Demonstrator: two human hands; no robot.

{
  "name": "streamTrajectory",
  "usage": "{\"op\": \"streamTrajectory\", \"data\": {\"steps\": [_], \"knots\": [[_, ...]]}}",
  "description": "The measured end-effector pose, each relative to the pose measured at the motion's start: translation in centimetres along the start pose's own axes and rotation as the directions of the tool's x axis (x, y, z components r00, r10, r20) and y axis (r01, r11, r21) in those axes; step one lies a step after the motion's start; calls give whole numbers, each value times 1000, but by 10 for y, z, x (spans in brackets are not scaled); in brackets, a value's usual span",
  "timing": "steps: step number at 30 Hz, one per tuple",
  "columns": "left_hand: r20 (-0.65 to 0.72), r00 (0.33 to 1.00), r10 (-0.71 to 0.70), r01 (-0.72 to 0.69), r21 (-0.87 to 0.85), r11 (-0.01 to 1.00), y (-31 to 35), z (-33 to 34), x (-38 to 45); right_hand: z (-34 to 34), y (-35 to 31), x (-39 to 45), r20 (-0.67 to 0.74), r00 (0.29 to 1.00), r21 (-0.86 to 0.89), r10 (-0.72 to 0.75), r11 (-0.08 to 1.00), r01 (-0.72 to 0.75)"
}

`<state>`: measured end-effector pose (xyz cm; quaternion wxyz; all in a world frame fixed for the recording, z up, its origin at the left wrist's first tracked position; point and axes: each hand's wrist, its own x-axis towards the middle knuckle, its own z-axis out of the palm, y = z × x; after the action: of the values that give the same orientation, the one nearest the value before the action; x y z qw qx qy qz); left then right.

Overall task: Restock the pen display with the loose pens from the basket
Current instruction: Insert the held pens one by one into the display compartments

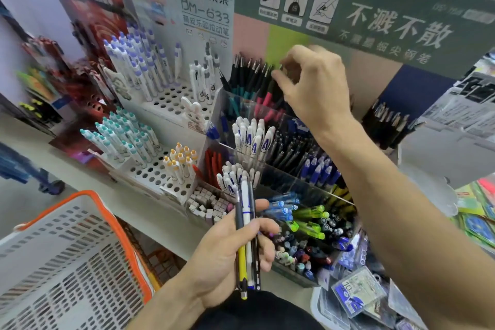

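Fingers of left hand (227, 254) curled around three pens (246, 238); right hand (310, 83) fingers pinched among display pens (251, 75).

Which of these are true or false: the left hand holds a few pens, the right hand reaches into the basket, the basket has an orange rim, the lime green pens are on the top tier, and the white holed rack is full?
1. The left hand holds a few pens. True.
2. The right hand reaches into the basket. False: it is up at the black pens on the top tier.
3. The basket has an orange rim. True.
4. The lime green pens are on the top tier. False: they lie in a low front compartment.
5. The white rack is full. False: many holes are empty.
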<state>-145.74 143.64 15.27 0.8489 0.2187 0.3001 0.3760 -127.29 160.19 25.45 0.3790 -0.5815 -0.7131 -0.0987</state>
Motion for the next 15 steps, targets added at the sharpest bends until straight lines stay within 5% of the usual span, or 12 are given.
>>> {"op": "streamTrajectory", "data": {"steps": [6,10,12,15], "knots": [[51,998,28,-28,-7,1000,-3,-2,5,-2,-6,-12,115,993,-63,-13,998,21],[109,994,7,-8,6,1000,-4,-4,8,-23,-20,-41,49,989,157,-138,979,129],[147,989,-12,13,-4,1000,-4,-5,8,-34,-25,-62,216,961,327,-171,940,93],[178,983,-37,40,-8,999,-4,-6,8,-42,-26,-93,551,819,344,-158,938,-50]]}}
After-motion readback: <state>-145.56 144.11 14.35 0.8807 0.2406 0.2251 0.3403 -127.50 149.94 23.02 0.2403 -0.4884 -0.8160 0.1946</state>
